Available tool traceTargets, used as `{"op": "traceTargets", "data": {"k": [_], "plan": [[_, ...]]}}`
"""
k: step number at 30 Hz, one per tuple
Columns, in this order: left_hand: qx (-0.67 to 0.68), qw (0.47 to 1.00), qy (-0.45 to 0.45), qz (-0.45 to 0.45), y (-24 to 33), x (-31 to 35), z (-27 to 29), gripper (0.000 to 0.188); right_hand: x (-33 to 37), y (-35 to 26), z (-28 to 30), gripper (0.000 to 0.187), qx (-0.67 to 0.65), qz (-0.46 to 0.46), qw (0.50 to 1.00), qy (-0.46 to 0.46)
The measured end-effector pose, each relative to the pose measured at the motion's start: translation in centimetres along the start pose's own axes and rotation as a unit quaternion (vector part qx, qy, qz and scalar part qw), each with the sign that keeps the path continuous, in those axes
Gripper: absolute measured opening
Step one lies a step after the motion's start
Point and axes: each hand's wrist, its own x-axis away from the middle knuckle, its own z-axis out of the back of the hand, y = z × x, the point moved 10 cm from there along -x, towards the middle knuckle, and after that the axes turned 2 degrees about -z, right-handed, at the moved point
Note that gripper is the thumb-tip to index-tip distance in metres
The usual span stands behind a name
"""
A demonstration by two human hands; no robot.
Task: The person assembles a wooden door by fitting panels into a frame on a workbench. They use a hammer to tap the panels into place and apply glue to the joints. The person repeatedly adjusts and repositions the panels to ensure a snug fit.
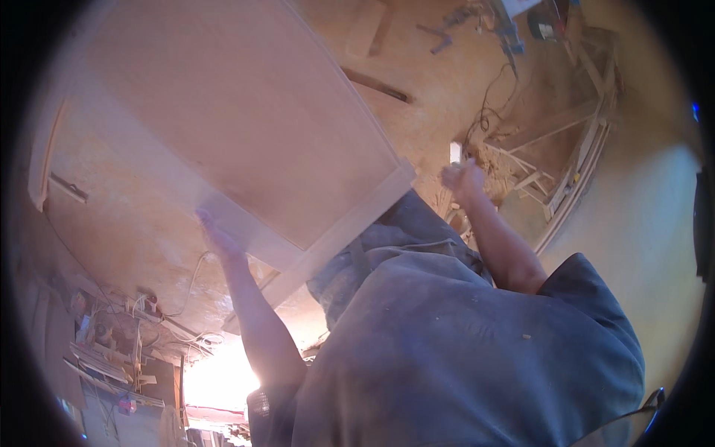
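A large flat wooden panel (pixel 223 112) with a raised frame along its edges slants across the upper left, its near corner by my clothing. My left hand (pixel 221 237) lies against the panel's left edge, its fingers stretched out along the frame. Off the panel's right side, my right hand (pixel 465 182) is closed and smeared by motion. A small, bright white piece (pixel 455 153) sticks up at its fingers and seems to be held there; its kind is not clear.
Wooden frame pieces (pixel 555 160) lean at the right near a dark cable (pixel 488 112). Blue clamp-like tools (pixel 506 33) lie at the top. A dark slot or bar (pixel 378 86) shows beside the panel. Stacked wood strips (pixel 104 365) and cords (pixel 197 339) are at lower left.
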Motion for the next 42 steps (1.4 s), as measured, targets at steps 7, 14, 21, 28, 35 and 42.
{"op": "traceTargets", "data": {"k": [7,14,21,28,35,42], "plan": [[0.101,0.991,-0.069,0.055,-2.5,4.5,-2.8,0.074,7.4,12.6,-12.8,0.069,-0.306,-0.215,0.913,-0.162],[0.495,0.752,-0.347,0.264,-6.6,2.2,-5.3,0.041,6.0,14.7,-9.1,0.078,-0.272,-0.223,0.920,-0.172],[0.079,0.995,-0.064,0.015,-1.5,5.6,-8.2,0.079,8.5,16.0,-16.0,0.066,-0.284,-0.171,0.932,-0.149],[0.105,0.992,-0.072,0.007,-3.2,5.0,-7.3,0.069,10.3,15.7,-15.2,0.045,-0.261,-0.120,0.940,-0.183],[0.007,0.997,-0.002,-0.075,-1.6,4.6,-5.9,0.068,8.7,15.1,-15.5,0.065,-0.305,-0.086,0.925,-0.207],[-0.023,0.995,-0.017,-0.096,0.8,5.5,-6.7,0.070,10.4,11.8,-17.5,0.061,-0.314,-0.073,0.910,-0.262]]}}
